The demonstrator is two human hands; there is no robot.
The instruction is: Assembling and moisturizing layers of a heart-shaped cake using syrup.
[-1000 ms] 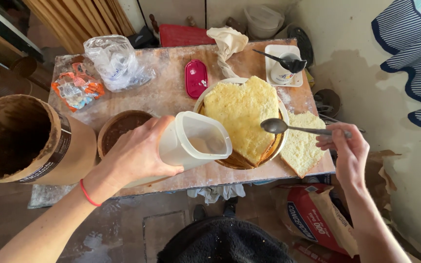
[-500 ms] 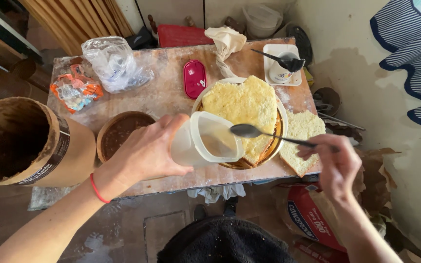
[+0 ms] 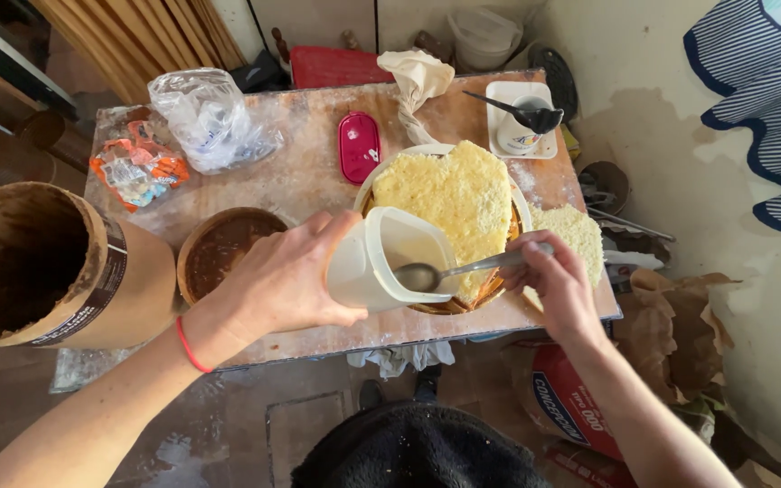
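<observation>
My left hand (image 3: 286,280) grips a white plastic cup (image 3: 386,262), tilted on its side with its mouth toward the right, over the near edge of the wooden table (image 3: 318,194). My right hand (image 3: 553,285) holds a metal spoon (image 3: 449,271) whose bowl dips into the pale liquid in the cup. Just behind the cup lies a heart-shaped yellow sponge cake layer (image 3: 449,194) on a round board. A second heart-shaped layer (image 3: 576,235) lies to its right, partly under my right hand.
A brown bowl of chocolate cream (image 3: 223,248) sits left of the cup, a big open brown tub (image 3: 38,267) further left. Also on the table: a red lid (image 3: 359,145), plastic bags (image 3: 205,117), a cloth (image 3: 418,77), and a white dish with a ladle (image 3: 522,122).
The spoon has moved left from above the cake into the cup's mouth. My left hand has tipped the cup further toward the spoon and shifted it slightly right.
</observation>
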